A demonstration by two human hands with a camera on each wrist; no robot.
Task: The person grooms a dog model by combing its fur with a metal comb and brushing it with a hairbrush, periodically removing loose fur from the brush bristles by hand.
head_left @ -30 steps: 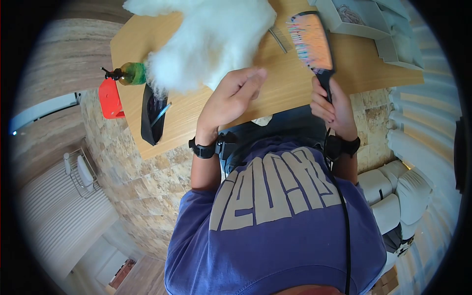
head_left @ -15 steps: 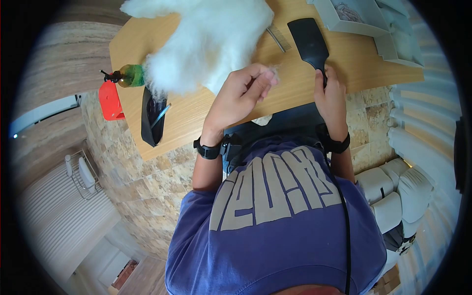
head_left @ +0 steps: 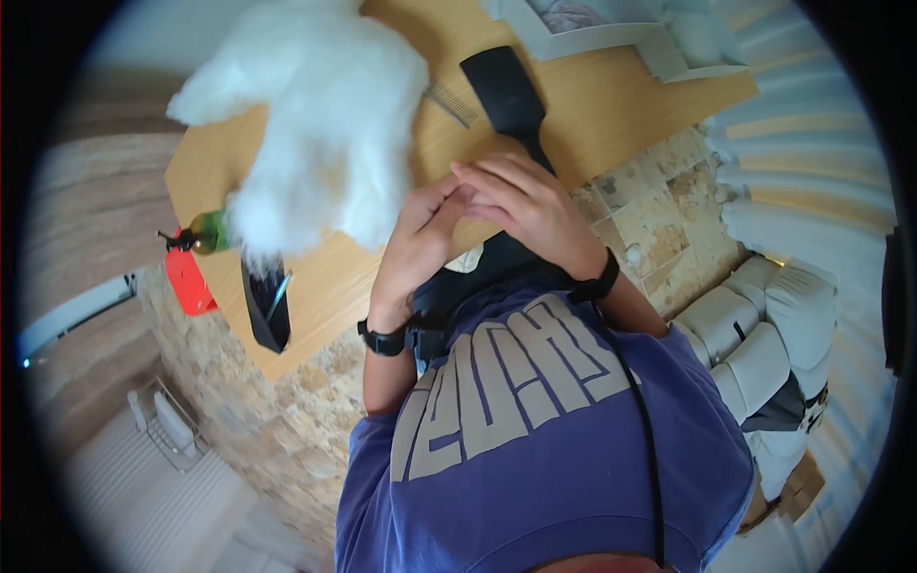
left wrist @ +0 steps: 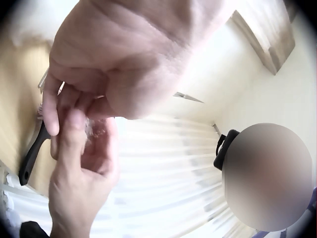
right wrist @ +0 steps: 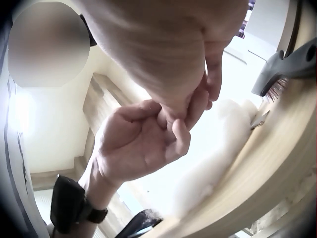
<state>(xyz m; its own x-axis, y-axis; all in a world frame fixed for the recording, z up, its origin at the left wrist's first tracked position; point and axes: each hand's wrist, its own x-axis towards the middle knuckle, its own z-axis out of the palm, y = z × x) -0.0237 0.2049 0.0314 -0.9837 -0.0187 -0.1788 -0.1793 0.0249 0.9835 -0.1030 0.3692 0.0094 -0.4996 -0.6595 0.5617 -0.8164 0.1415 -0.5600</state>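
My left hand (head_left: 418, 234) and right hand (head_left: 537, 208) meet above the table's near edge, fingers overlapping. A small wispy tuft of white fluff (left wrist: 89, 130) shows between the fingers in the left wrist view, pinched where both hands come together. Just beyond the right hand, a black paddle brush (head_left: 504, 88) lies back up on the table, its handle partly hidden behind that hand. A metal comb (head_left: 453, 105) lies to the left of the brush. Left of the comb spreads a large white fluffy mass (head_left: 330, 105).
A dark open pouch (head_left: 263, 310) with a light blue stick-like item sits at the table's left edge. Behind it stand a green pump bottle (head_left: 211, 232) and a red seat (head_left: 191, 284). Pale open boxes (head_left: 573, 38) occupy the far right of the table (head_left: 611, 115).
The right hand turned the brush over, laid it on the table and let go. It then moved left to join the left hand at the tuft. The head view has shifted.
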